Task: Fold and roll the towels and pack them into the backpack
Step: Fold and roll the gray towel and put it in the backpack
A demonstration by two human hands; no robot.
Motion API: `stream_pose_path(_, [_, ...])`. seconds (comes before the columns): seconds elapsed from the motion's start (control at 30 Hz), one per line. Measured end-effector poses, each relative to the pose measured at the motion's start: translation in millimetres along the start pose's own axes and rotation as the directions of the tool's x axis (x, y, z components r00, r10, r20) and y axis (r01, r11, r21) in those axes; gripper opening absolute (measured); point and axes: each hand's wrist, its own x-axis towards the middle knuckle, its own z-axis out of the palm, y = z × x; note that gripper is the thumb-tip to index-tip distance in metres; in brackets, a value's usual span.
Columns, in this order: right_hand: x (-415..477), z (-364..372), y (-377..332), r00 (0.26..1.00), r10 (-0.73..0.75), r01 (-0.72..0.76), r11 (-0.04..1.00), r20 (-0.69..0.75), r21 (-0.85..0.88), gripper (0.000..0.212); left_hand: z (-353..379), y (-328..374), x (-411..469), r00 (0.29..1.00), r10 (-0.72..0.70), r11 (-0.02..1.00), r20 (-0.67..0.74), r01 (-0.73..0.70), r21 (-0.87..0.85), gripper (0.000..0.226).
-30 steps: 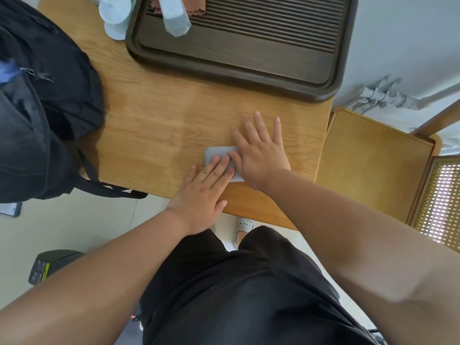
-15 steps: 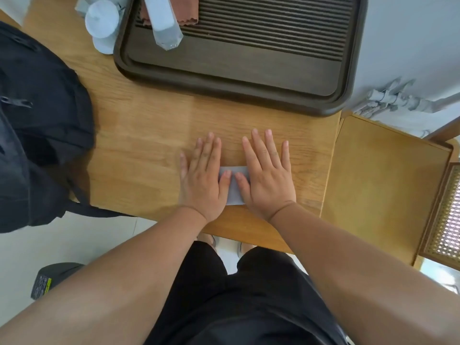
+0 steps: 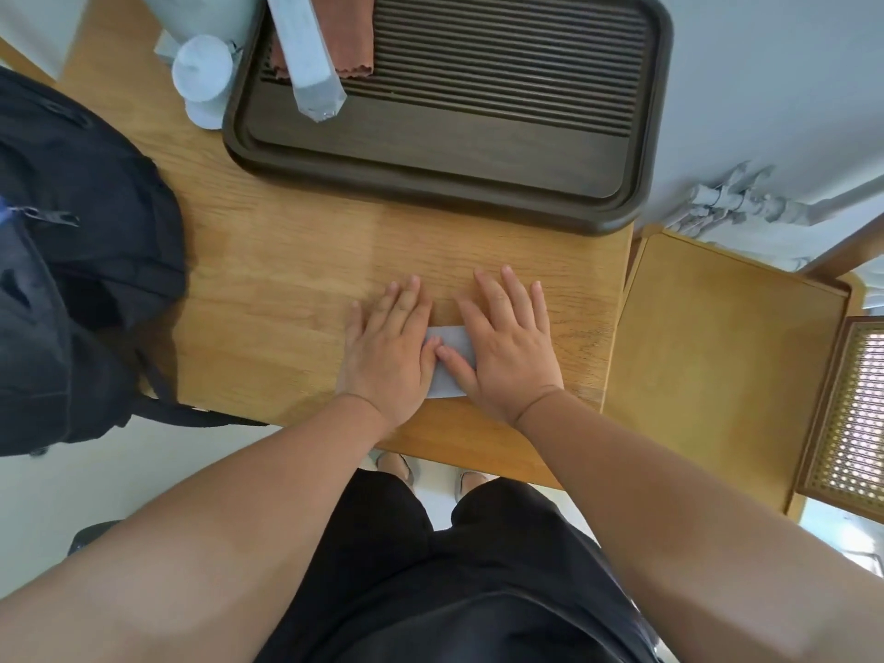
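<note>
Towel work is at the pressing step: one small grey towel, already folded to a narrow piece, lies on the wooden table near its front edge, mostly hidden under the two hands.

At the far left the black backpack rests on the table corner, well apart from the towel. A zip puller shows on it, but I cannot tell how wide the opening is.

The left hand lies flat, its fingers straight and close together, the thumb tip on the towel. One second ago this hand lay slanted across the cloth. It then turned to point straight ahead, beside the other hand, and it is the same now. The right hand is flat too, fingers straight and a little spread, its thumb almost touching the left thumb over the grey strip. Neither hand pinches anything.

I judge that the fold is finished and the hands only smooth it. Rolling is not yet begun, and packing comes after that.

Behind the hands stands a dark slatted tray with a long grey packet and a brownish cloth on it. A white cup stands just left of the tray. A wooden chair seat is at the right, beside the table. Nothing lies between towel and backpack, so the way is open. Only the tray limits the room for rolling forward.
</note>
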Motion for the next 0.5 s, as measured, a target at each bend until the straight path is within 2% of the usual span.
stream_pose_path(0.13, [-18.4,-14.6,15.2,0.995,0.09,-0.088,0.995,0.051,-0.038,0.086,-13.3,2.3,-8.4,0.991,0.126,0.992,-0.039,-0.126,-0.01,0.066])
stream_pose_path(0.23, [-31.0,-28.8,22.9,0.989,0.078,-0.072,0.996,0.123,-0.054,0.085,-25.5,9.7,-15.4,0.986,0.102,0.995,0.131,-0.102,-0.009,0.072])
stream_pose_path(0.3, [-35.3,-38.9,21.0,0.983,0.044,-0.036,0.998,0.176,-0.049,0.073,-35.6,20.8,-19.3,0.979,0.088,0.996,0.184,-0.091,0.007,0.059])
stream_pose_path(0.4, [-38.9,-59.1,13.7,0.976,0.055,-0.075,0.993,0.211,0.089,0.051,-55.0,36.1,-26.6,0.985,0.004,0.999,0.174,0.002,-0.036,0.038])
stream_pose_path(0.5, [-39.9,-83.3,10.2,0.969,0.087,-0.158,0.937,0.233,0.311,0.051,-77.3,40.0,-39.1,0.982,-0.125,0.947,0.138,0.16,-0.278,0.029])
